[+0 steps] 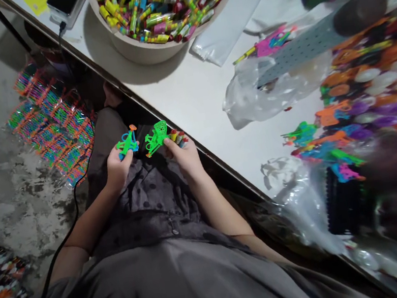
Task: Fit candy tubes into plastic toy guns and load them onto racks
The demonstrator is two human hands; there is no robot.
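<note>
Over my lap, my left hand (119,169) pinches small plastic toy pieces (127,143) in green and blue with an orange tip. A bright green plastic toy (157,136) with a meshed, pointed end is held between the thumb and fingers of my right hand (187,156). Behind that thumb, partly hidden by the fingers, are small red and yellow pieces (177,136) like the wrapped tubes in the tub. The two hands are a short gap apart, beside the table edge, and both are closed.
A round tub (147,52) full of colourful wrapped tubes stands on the white table (175,90). Clear plastic bags (250,94) and mixed bright toys (336,123) lie at the right. Bagged toys (53,126) sit on the floor; a black cable (76,199) hangs by my left arm.
</note>
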